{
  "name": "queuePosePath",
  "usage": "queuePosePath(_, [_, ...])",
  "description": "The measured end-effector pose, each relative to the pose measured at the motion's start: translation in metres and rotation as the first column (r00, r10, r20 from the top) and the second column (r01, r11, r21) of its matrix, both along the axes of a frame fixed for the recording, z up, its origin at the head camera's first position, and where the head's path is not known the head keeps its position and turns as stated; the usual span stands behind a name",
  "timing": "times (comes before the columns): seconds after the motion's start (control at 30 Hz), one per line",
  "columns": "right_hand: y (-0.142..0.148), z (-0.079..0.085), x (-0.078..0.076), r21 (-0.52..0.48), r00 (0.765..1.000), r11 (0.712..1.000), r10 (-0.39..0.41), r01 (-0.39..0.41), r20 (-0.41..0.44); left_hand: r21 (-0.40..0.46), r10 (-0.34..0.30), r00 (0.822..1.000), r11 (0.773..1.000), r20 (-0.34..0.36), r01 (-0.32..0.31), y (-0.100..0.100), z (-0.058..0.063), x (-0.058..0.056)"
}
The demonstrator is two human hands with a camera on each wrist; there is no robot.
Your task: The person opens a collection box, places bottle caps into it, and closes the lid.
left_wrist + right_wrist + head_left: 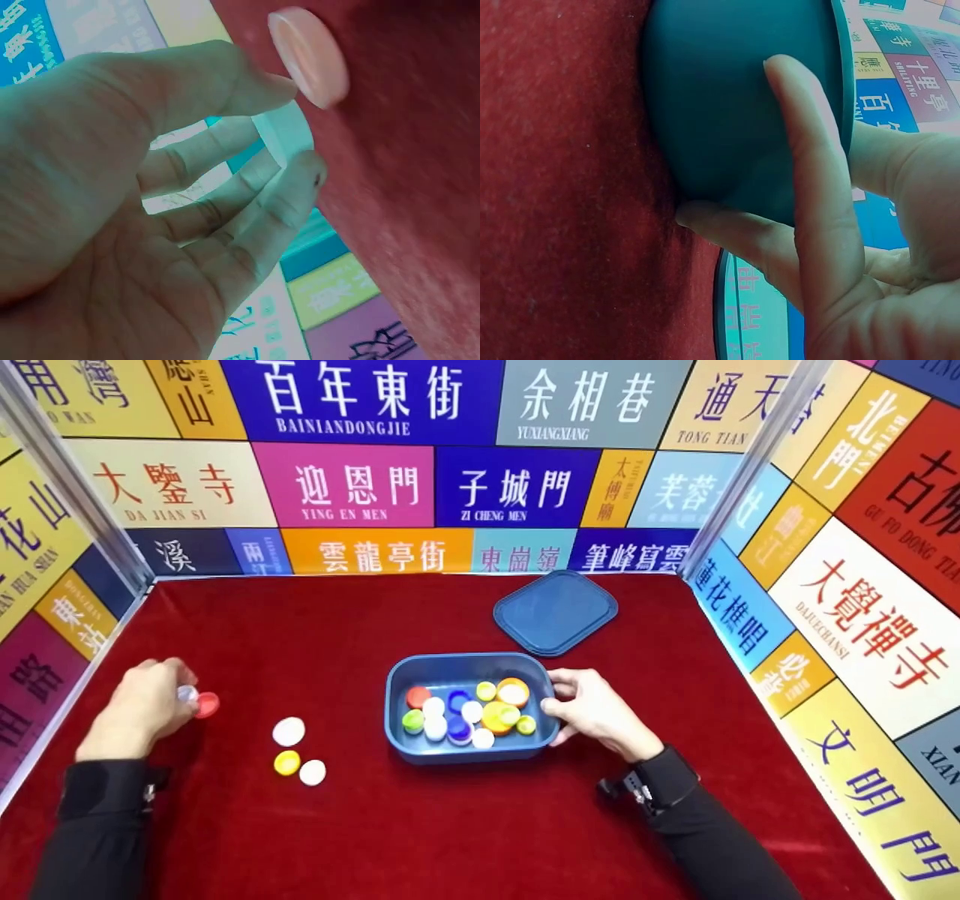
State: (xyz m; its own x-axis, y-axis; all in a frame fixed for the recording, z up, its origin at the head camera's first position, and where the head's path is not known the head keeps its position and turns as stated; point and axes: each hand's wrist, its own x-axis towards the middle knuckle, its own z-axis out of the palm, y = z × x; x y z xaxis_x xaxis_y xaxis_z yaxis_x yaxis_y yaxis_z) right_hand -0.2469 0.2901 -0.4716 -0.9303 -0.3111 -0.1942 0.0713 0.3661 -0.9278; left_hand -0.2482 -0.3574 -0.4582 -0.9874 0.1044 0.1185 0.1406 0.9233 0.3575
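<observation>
My left hand pinches a pale bottle cap between thumb and fingertips, at the left of the red table. A red bottle cap is right beside those fingertips. To the right of that hand lie a larger white cap, a yellow cap and a smaller white cap. My right hand grips the right end of a blue rectangular box, with fingers against its outer wall. Inside the box sit several caps in red, white, blue, green, yellow and orange.
A flat blue lid lies behind the box, toward the back right. Printed panels with large characters wall in the table at the back and both sides. Metal posts stand at the back corners.
</observation>
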Motion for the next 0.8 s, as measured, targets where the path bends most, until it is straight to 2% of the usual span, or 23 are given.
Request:
queuePosePath(0.17, [0.000, 0.000, 0.000, -0.002, 1.000, 1.000, 0.000, 0.000, 0.004, 0.026, -0.026, 0.999, 0.999, -0.033, 0.027, 0.023, 0.007, -0.005])
queuePosePath(0.43, [0.001, 0.000, -0.001, -0.001, 1.000, 1.000, 0.000, 0.000, 0.000, 0.048, -0.112, 0.990, 0.992, -0.083, 0.116, 0.070, 0.015, -0.011])
queuePosePath(0.63, [0.001, -0.001, -0.001, -0.012, 1.000, 1.000, 0.001, -0.001, 0.004, 0.062, -0.182, 0.965, 0.978, -0.190, 0.197, 0.108, 0.021, -0.009])
queuePosePath(0.8, [0.000, -0.001, -0.001, -0.020, 1.000, 1.000, -0.001, 0.002, 0.013, 0.072, -0.236, 0.942, 0.963, -0.237, 0.259, 0.137, 0.030, -0.006])
